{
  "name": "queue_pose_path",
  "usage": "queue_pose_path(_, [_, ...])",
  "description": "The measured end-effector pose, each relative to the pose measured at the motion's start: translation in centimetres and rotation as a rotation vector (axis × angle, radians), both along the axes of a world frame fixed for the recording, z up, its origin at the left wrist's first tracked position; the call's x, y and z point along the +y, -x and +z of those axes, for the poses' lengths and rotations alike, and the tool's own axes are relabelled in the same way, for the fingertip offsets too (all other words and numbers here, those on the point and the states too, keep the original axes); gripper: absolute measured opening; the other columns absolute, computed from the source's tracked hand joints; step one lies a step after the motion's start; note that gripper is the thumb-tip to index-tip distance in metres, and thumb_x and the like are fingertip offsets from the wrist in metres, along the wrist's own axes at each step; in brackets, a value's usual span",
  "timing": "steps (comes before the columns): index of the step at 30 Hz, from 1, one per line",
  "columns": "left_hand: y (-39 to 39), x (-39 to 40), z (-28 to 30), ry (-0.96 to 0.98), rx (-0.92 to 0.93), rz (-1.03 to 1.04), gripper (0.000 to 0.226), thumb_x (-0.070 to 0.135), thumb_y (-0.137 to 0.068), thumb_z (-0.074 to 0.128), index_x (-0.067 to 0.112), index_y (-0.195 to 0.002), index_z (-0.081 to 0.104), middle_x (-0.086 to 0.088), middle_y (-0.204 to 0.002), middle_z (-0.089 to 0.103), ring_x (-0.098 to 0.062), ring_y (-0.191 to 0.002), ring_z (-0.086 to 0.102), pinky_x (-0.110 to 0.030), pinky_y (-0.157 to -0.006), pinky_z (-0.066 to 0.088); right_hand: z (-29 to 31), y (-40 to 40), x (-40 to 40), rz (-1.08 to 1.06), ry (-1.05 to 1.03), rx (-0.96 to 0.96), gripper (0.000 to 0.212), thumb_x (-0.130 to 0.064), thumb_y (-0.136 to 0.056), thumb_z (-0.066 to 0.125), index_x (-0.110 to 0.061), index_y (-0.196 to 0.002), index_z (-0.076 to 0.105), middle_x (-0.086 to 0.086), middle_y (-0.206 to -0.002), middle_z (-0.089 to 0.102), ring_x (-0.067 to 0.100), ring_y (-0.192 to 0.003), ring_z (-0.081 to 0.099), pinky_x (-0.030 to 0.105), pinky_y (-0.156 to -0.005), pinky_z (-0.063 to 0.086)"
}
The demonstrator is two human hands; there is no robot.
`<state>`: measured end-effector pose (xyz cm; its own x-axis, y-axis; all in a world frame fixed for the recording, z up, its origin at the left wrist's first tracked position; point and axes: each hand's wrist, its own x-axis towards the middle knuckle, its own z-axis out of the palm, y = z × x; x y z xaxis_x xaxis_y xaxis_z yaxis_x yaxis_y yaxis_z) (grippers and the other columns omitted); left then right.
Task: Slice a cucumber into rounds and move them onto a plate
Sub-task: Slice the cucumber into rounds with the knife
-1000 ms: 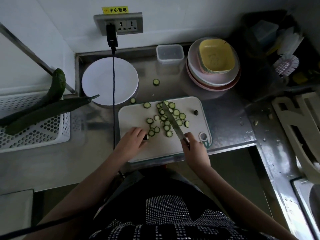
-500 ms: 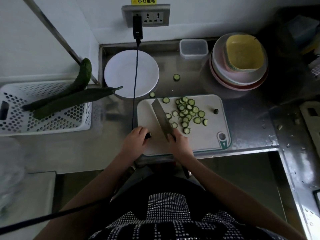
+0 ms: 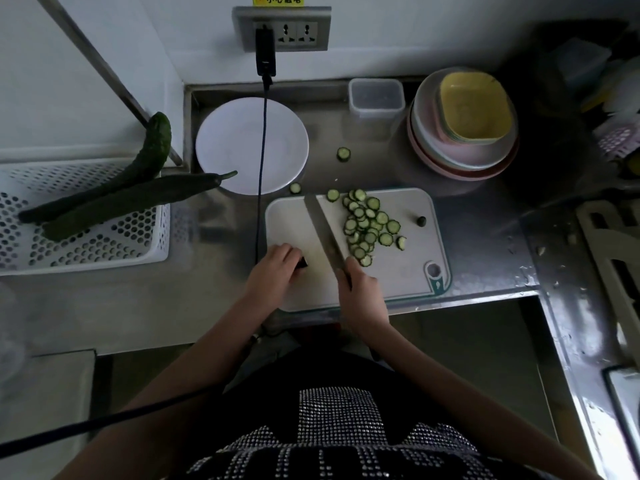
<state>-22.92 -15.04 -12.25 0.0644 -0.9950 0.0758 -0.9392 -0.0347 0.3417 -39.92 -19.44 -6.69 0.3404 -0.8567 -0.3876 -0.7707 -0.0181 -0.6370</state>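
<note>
While your left hand point(image 3: 273, 271) curls over the short dark cucumber stub point(image 3: 302, 262) at the near-left part of the cutting board point(image 3: 412, 268), only the stub's end shows past your fingertips. Your right hand point(image 3: 360, 289) is wrapped around the knife point(image 3: 325, 233) handle; the blade runs diagonally away from you toward the board's far edge. The blade lies between the stub on its left and the pile of cut rounds point(image 3: 369, 225) on its right. The rounds sit in a loose heap on the board's middle, apart from both hands. One trimmed end piece point(image 3: 421, 221) rests alone further right. Two stray rounds lie on the steel counter point(image 3: 485, 237) off the board. The white plate point(image 3: 249, 133) stands beyond the board's far-left corner, holding no rounds.
</note>
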Motion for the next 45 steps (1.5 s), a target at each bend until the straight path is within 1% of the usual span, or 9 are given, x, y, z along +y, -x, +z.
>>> queue_pose_path(3, [0.1, 0.2, -0.4, 0.036, 0.022, -0.002, 0.027, 0.001, -0.062, 0.080, 0.004, -0.081, 0.061, -0.010, -0.084, 0.060, -0.028, -0.072, 0.061, -0.033, -0.049, 0.051, 0.3, -0.7, 0.8, 0.110, -0.004, 0.056, 0.012, -0.022, -0.100, 0.037, -0.018, -0.090, 0.033, 0.021, -0.078, 0.061, 0.040, -0.070, 0.057, 0.042, -0.057, 0.044])
queue_pose_path(6, [0.6, 0.5, -0.3, 0.116, 0.022, 0.010, 0.007, 0.011, -0.083, 0.059, 0.005, -0.080, 0.062, -0.008, -0.080, 0.059, -0.024, -0.065, 0.061, -0.029, -0.044, 0.045, 0.2, -0.8, 1.3, 0.172, 0.009, 0.116, 0.011, -0.025, -0.101, 0.036, -0.015, -0.095, 0.036, 0.024, -0.083, 0.062, 0.043, -0.075, 0.057, 0.041, -0.060, 0.042])
queue_pose_path(7, [0.7, 0.6, -0.4, 0.131, 0.014, 0.020, 0.019, 0.017, -0.087, 0.049, 0.005, -0.080, 0.063, -0.008, -0.080, 0.060, -0.024, -0.064, 0.060, -0.029, -0.045, 0.044, 0.1, -0.8, 1.4, 0.184, 0.011, 0.128, 0.012, -0.025, -0.101, 0.035, -0.014, -0.096, 0.036, 0.024, -0.083, 0.062, 0.043, -0.075, 0.058, 0.041, -0.060, 0.043])
queue_pose_path(9, [0.9, 0.6, -0.7, 0.108, 0.022, 0.014, 0.029, 0.022, -0.090, 0.042, 0.005, -0.082, 0.064, -0.009, -0.081, 0.059, -0.025, -0.067, 0.059, -0.031, -0.048, 0.046, -0.1, -0.7, 1.5, 0.199, 0.010, 0.145, 0.012, -0.026, -0.101, 0.035, -0.015, -0.096, 0.036, 0.023, -0.082, 0.062, 0.043, -0.075, 0.058, 0.042, -0.061, 0.044])
queue_pose_path(13, [0.9, 0.2, -1.7, 0.129, -0.005, 0.008, 0.026, 0.020, -0.087, 0.044, 0.004, -0.080, 0.062, -0.010, -0.081, 0.058, -0.024, -0.079, 0.050, -0.036, -0.053, 0.049, -0.4, -0.5, 1.7, 0.218, 0.020, 0.176, 0.012, -0.025, -0.101, 0.036, -0.014, -0.098, 0.037, 0.023, -0.083, 0.062, 0.042, -0.077, 0.059, 0.044, -0.062, 0.046])
queue_pose_path(17, [0.9, 0.0, -1.8, 0.186, 0.012, 0.018, 0.025, 0.018, -0.086, 0.046, 0.002, -0.081, 0.065, -0.011, -0.080, 0.059, -0.022, -0.080, 0.048, -0.035, -0.060, 0.049, -0.5, -0.7, 1.6, 0.248, 0.048, 0.169, 0.012, -0.025, -0.101, 0.036, -0.013, -0.098, 0.038, 0.023, -0.083, 0.063, 0.043, -0.075, 0.059, 0.043, -0.060, 0.045])
queue_pose_path(25, [0.6, 0.4, -1.9, 0.161, 0.067, 0.031, 0.030, 0.021, -0.088, 0.045, 0.001, -0.088, 0.068, -0.012, -0.084, 0.062, -0.022, -0.086, 0.047, -0.036, -0.062, 0.054, -1.0, -0.5, 1.6, 0.340, 0.100, 0.222, 0.017, -0.025, -0.102, 0.035, -0.010, -0.107, 0.041, 0.024, -0.087, 0.063, 0.044, -0.079, 0.060, 0.038, -0.057, 0.036])
queue_pose_path(37, [0.6, 0.4, -1.7, 0.167, 0.093, 0.029, 0.033, 0.021, -0.087, 0.045, 0.000, -0.087, 0.069, -0.013, -0.084, 0.064, -0.020, -0.090, 0.047, -0.034, -0.062, 0.056, -0.8, -0.3, 1.5, 0.379, 0.108, 0.239, 0.017, -0.026, -0.102, 0.033, -0.012, -0.109, 0.040, 0.023, -0.087, 0.063, 0.043, -0.079, 0.061, 0.038, -0.058, 0.038])
queue_pose_path(45, [0.7, 0.4, -1.6, 0.197, 0.043, 0.006, 0.025, 0.007, -0.077, 0.045, -0.001, -0.085, 0.068, -0.015, -0.083, 0.064, -0.022, -0.090, 0.047, -0.033, -0.060, 0.055, -1.6, -0.1, 1.2, 0.409, 0.062, 0.320, 0.014, -0.010, -0.098, 0.035, -0.016, -0.111, 0.036, 0.021, -0.090, 0.062, 0.041, -0.082, 0.062, 0.037, -0.058, 0.037])
